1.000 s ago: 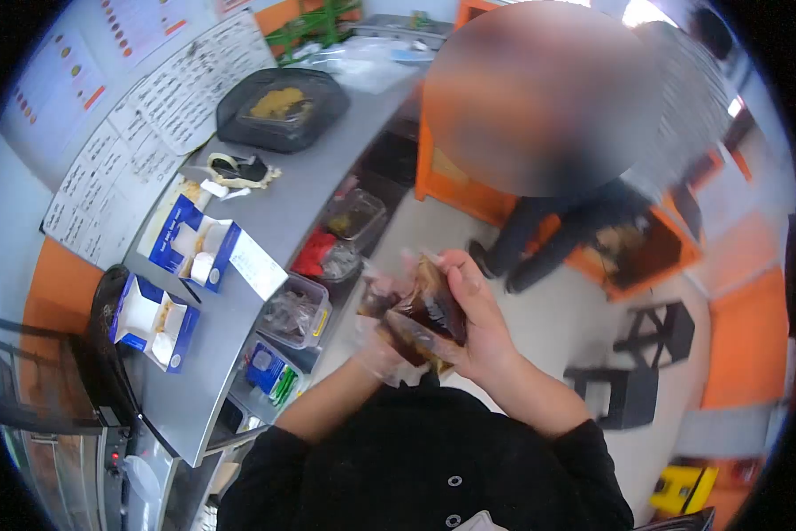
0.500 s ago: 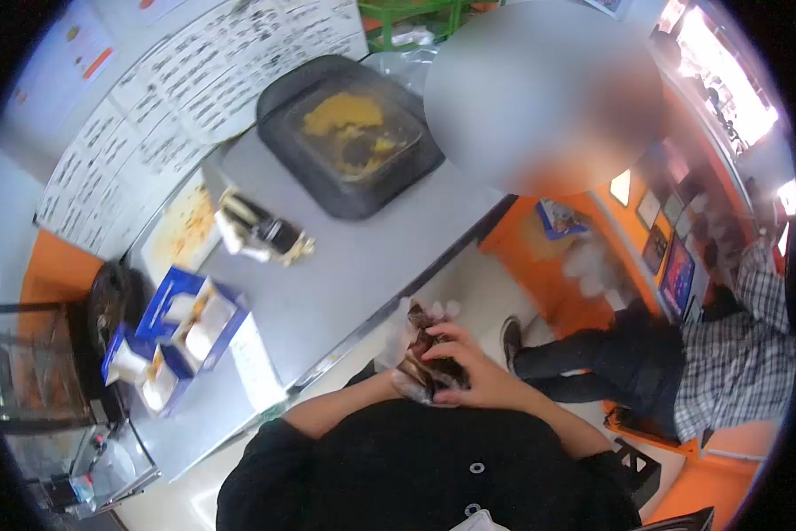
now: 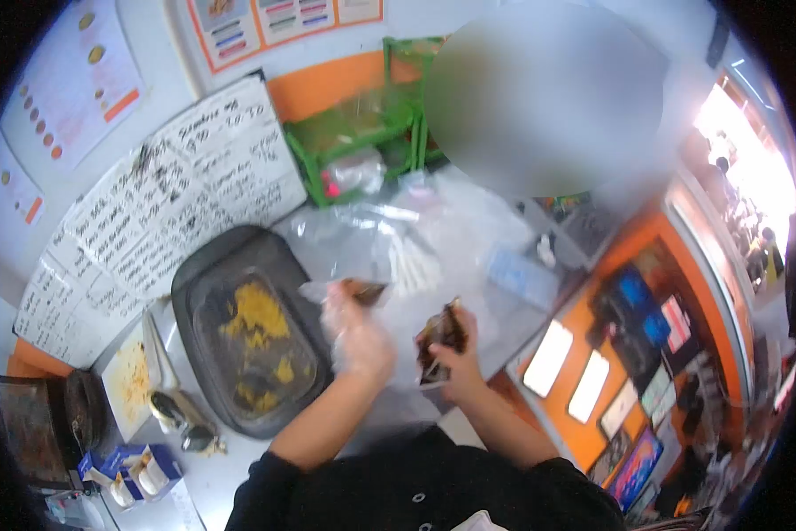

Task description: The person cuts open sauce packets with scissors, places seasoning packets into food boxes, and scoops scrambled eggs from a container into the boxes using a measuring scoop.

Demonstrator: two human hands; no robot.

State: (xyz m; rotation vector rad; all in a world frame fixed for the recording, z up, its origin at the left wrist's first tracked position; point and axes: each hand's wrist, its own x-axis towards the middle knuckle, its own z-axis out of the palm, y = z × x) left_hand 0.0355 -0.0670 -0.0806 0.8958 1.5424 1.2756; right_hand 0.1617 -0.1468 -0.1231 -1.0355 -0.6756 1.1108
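Firmly clamping a dark brown packet (image 3: pixel 442 334) in the right hand's (image 3: pixel 460 361) fingers, close above the desk (image 3: pixel 405 400); beside another brown piece (image 3: pixel 365 290) with the gloved left hand (image 3: pixel 357 338), with fingers too blurred to tell. Near a black tray (image 3: pixel 225 243) of yellow food (image 3: pixel 258 317) at left, before a far green rack (image 3: pixel 306 166).

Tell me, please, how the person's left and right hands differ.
The left hand appears covered in clear plastic; the right hand looks bare. The left hand is near the dark tray; the right hand is farther from it. Both hold something: a brown item and a darker item respectively, too blurred to identify.
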